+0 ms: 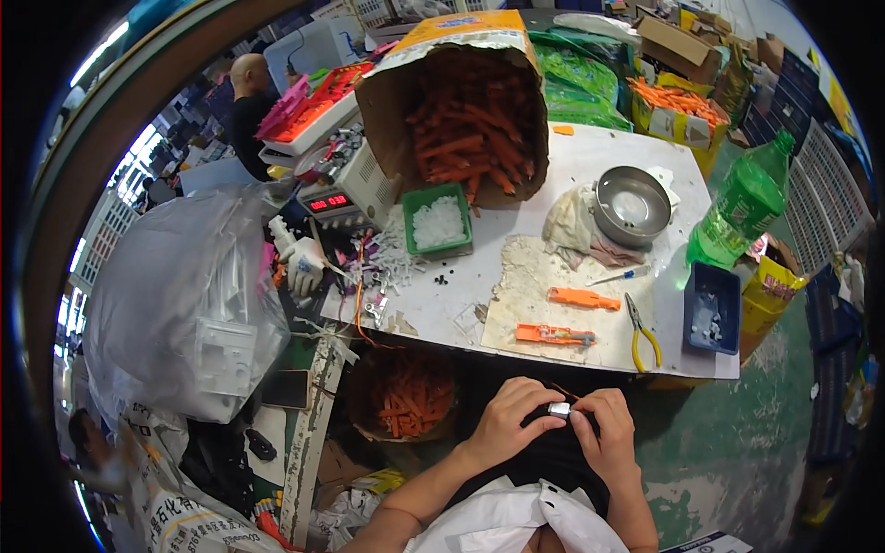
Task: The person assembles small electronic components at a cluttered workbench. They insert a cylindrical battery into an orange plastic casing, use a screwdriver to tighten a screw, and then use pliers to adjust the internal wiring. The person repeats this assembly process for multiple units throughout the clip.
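Just off the table's near edge, above my lap, my left hand [513,420] pinches a small silver metal part [559,409] between thumb and fingers. My right hand [603,428] is closed at the part's other side, its thumb and fingertips against it. A thin wire seems to run from the part between the hands. On the table before me lie two orange plastic housing halves [584,298], the nearer one [553,335] with small parts inside it. Yellow-handled pliers [638,339] rest to their right, and a thin screwdriver [623,275] lies beyond them.
A big sack of orange pieces [475,129] stands at the back. A green tray [439,221], a metal bowl [632,205], a blue bin [713,309] and a green bottle [749,195] surround the work area. A power supply [346,195] and a plastic bag [184,304] are left.
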`<action>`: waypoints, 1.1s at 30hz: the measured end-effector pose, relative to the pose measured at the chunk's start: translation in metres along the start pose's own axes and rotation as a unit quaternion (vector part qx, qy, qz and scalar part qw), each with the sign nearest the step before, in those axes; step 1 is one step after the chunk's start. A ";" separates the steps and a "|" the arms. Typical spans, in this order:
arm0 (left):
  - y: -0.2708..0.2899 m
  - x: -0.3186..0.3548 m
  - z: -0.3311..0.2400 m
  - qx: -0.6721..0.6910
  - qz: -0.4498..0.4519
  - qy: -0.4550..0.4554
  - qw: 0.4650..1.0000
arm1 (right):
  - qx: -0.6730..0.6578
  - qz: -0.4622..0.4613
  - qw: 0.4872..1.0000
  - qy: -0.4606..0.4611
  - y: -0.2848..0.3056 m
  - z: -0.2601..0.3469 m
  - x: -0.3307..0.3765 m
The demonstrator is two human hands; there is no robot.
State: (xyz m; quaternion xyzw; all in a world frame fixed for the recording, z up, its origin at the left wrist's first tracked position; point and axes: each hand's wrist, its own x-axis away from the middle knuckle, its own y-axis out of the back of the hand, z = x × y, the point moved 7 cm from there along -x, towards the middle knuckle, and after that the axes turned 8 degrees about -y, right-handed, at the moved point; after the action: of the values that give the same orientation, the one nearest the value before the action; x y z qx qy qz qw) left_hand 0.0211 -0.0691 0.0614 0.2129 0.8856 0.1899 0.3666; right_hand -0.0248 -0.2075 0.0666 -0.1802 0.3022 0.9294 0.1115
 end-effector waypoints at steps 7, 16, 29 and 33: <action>-0.001 0.007 0.000 -0.041 -0.008 -0.025 0.999 | -0.023 0.047 0.997 -0.053 -0.014 -0.013 0.002; -0.008 0.006 0.014 0.032 0.041 0.044 0.998 | -0.003 -0.001 1.000 -0.003 -0.004 -0.004 -0.003; -0.034 0.018 0.026 0.224 0.158 0.163 0.948 | 0.092 0.062 0.990 0.086 0.005 0.005 0.004; -0.050 0.031 0.034 0.358 0.202 0.254 0.875 | 0.094 0.064 0.989 0.093 0.009 0.004 0.008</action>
State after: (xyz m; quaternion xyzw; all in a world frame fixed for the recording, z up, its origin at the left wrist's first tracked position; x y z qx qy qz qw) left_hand 0.0142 -0.0890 -0.0040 0.4483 0.8934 -0.0231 -0.0186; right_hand -0.0361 -0.2112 0.0712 -0.2345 0.4085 0.8813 0.0393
